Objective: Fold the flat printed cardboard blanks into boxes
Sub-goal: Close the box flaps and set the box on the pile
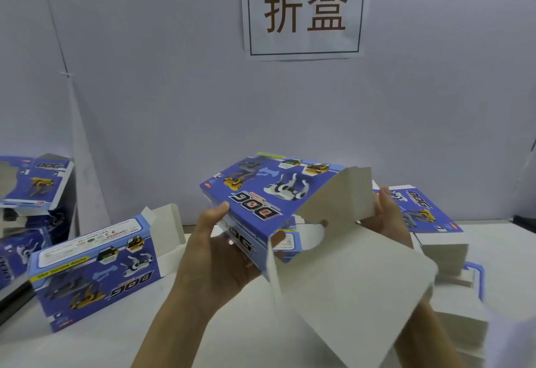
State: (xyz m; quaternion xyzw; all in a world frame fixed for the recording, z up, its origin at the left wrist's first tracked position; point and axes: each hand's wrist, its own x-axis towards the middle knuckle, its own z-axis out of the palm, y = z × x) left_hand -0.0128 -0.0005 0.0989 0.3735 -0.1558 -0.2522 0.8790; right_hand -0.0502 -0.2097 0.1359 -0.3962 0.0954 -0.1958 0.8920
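I hold a blue printed "DOG" box [269, 193] in the air above the table, partly opened into shape. Its grey end flaps [342, 283] hang open toward me. My left hand [214, 254] grips its near left corner, thumb on the printed top and fingers underneath. My right hand [388, 217] holds the right end behind a raised grey flap [339, 196]; most of that hand is hidden by the cardboard.
A folded box [95, 266] with one end flap open lies on the white table [110, 347] at the left. More boxes [32, 182] are piled at the far left. A stack of flat blanks [426, 214] sits at the right. A paper sign [304, 8] hangs on the wall.
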